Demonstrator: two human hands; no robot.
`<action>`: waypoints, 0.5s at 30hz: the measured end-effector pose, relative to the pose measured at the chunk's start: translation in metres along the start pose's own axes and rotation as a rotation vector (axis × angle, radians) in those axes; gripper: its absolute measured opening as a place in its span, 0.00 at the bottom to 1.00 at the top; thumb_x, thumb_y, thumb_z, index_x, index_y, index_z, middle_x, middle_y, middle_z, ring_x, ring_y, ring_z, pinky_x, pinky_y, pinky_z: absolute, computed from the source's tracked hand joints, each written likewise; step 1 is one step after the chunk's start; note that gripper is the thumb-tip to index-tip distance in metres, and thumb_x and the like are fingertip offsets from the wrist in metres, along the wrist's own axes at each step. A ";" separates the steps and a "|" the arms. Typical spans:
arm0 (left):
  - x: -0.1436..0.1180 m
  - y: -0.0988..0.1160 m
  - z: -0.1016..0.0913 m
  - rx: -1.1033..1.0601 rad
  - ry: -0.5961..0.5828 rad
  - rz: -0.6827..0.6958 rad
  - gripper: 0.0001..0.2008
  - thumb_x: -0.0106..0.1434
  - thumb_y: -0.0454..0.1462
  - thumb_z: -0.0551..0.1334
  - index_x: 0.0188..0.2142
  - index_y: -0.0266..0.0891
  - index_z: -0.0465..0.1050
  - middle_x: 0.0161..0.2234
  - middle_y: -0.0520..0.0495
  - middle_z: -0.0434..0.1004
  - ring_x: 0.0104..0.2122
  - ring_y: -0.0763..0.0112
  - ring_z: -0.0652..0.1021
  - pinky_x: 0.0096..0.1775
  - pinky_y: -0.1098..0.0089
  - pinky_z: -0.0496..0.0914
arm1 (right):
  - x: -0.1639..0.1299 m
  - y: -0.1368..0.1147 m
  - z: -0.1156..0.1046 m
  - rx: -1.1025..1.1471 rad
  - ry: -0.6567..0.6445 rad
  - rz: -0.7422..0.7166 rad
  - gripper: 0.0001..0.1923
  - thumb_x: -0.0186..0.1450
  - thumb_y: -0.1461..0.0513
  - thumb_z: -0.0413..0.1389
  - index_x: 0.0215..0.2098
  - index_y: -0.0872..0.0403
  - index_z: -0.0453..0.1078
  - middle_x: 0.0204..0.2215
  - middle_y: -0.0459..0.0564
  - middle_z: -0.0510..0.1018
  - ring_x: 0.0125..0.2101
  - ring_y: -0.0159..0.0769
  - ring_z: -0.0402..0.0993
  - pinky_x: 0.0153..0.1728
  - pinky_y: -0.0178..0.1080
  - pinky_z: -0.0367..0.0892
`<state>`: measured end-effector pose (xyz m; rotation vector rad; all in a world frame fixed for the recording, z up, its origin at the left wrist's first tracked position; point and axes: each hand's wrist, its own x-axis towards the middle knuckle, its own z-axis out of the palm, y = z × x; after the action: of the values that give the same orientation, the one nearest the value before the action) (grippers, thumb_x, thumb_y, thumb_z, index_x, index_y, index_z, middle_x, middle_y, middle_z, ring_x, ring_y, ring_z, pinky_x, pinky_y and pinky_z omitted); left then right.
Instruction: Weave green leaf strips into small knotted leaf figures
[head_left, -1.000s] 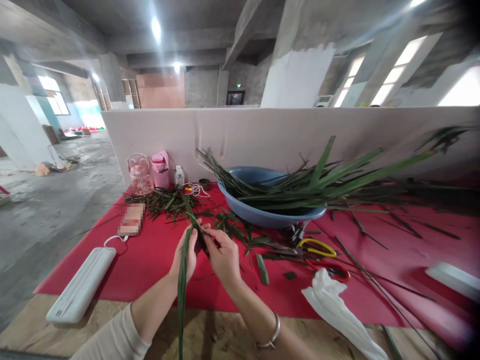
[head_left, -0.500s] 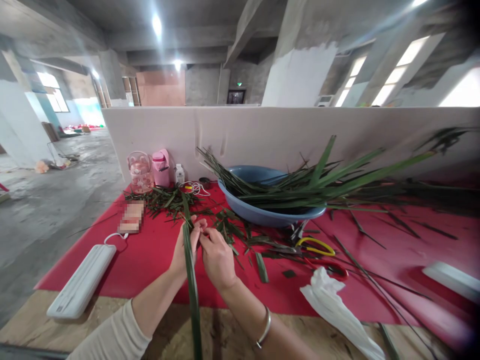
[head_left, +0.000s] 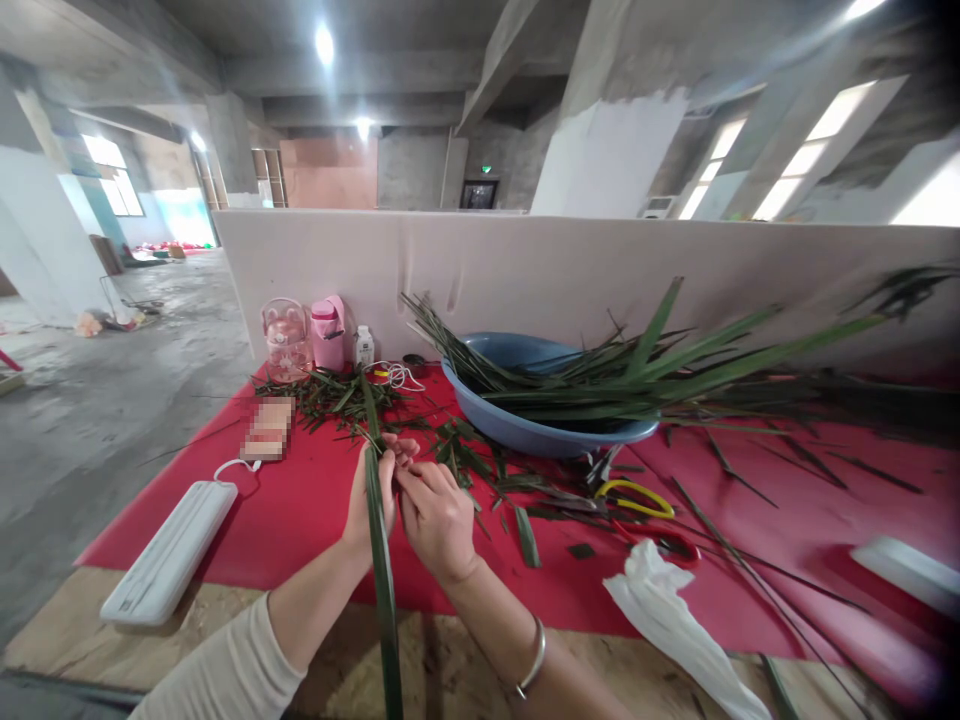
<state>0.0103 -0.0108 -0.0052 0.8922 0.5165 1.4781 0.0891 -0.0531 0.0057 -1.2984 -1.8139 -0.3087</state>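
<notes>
A long green leaf strip [head_left: 380, 560] runs from near the pile of cuttings down past the bottom edge of the view. My left hand [head_left: 367, 497] is closed around its upper part, with the fingers curled to the right. Close against those fingertips, my right hand [head_left: 439, 515] is pinched shut; whatever lies between its fingers is too small and hidden to make out. A silver bangle [head_left: 534, 657] circles my right wrist. Short leaf cuttings [head_left: 330, 395] lie just beyond the hands on the red table covering [head_left: 300, 510].
A blue basin [head_left: 517, 432] holds long leaves that stick out rightward. Yellow-handled scissors [head_left: 636, 498], red-handled scissors [head_left: 679, 550] and crumpled white tissue [head_left: 667, 610] lie to the right. A white power bank [head_left: 169, 555], pink bottles [head_left: 288, 345] and a white panel [head_left: 330, 255] border the left and back.
The whole view has shifted slightly, so the scene sits a little further right. Both hands stay together at the leaf strip, with only small finger movement.
</notes>
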 end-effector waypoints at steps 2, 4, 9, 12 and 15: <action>0.000 0.001 0.000 0.014 -0.002 -0.001 0.07 0.56 0.36 0.56 0.35 0.39 0.63 0.34 0.48 0.76 0.40 0.69 0.74 0.45 0.63 0.64 | 0.000 0.000 0.001 -0.002 -0.021 0.022 0.14 0.61 0.66 0.46 0.39 0.53 0.72 0.30 0.52 0.73 0.32 0.36 0.66 0.33 0.35 0.64; 0.000 0.002 0.000 0.023 0.003 -0.025 0.07 0.55 0.36 0.56 0.35 0.39 0.63 0.34 0.48 0.76 0.39 0.68 0.75 0.45 0.63 0.64 | 0.001 0.001 0.002 0.025 -0.026 0.074 0.14 0.61 0.65 0.46 0.39 0.52 0.72 0.29 0.51 0.72 0.32 0.35 0.67 0.32 0.34 0.64; -0.004 0.003 -0.001 0.016 -0.047 -0.062 0.12 0.56 0.38 0.56 0.41 0.38 0.63 0.39 0.44 0.74 0.43 0.66 0.73 0.45 0.63 0.65 | 0.003 0.005 0.001 0.249 -0.019 0.226 0.14 0.62 0.63 0.46 0.41 0.51 0.71 0.30 0.50 0.72 0.30 0.31 0.69 0.30 0.31 0.64; -0.004 0.001 -0.002 0.012 -0.052 -0.044 0.13 0.56 0.38 0.56 0.41 0.38 0.63 0.40 0.44 0.74 0.43 0.66 0.73 0.46 0.62 0.64 | 0.004 0.005 -0.001 0.287 -0.060 0.232 0.13 0.59 0.63 0.49 0.40 0.50 0.72 0.30 0.49 0.72 0.31 0.32 0.69 0.29 0.32 0.64; -0.003 0.001 -0.002 0.007 -0.057 -0.046 0.13 0.55 0.38 0.57 0.41 0.39 0.64 0.40 0.44 0.74 0.43 0.66 0.73 0.47 0.62 0.63 | 0.005 0.008 0.001 0.361 -0.077 0.267 0.12 0.57 0.64 0.52 0.37 0.49 0.73 0.28 0.48 0.71 0.29 0.32 0.68 0.29 0.33 0.63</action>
<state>0.0078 -0.0137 -0.0070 0.9193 0.4974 1.4059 0.0952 -0.0462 0.0066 -1.2838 -1.6389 0.2093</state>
